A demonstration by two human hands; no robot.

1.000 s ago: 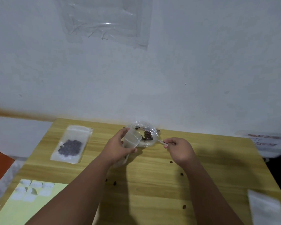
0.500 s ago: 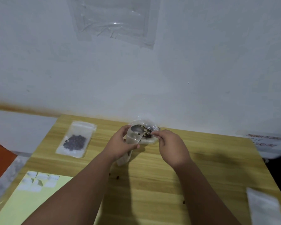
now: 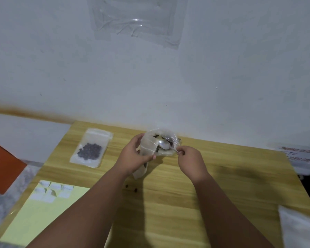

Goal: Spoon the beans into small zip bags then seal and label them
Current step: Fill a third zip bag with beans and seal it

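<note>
Right hand [image 3: 190, 161] drew back, fingers [image 3: 181, 152] pinching spoon [image 3: 164, 144] | left hand [image 3: 132, 156] grips zip bag [image 3: 147, 147] | beans [image 3: 170, 140] mostly hidden

I have one head view, looking forward and down across the table [image 3: 168, 212] toward the wall [image 3: 222, 77] at its far edge.

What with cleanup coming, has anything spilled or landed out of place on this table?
Yes: two loose beans lie on the table, just on the person's side of the small zip bag held in the left hand. They sit outside any bag, so they look spilled. Nothing else stands out.
</note>
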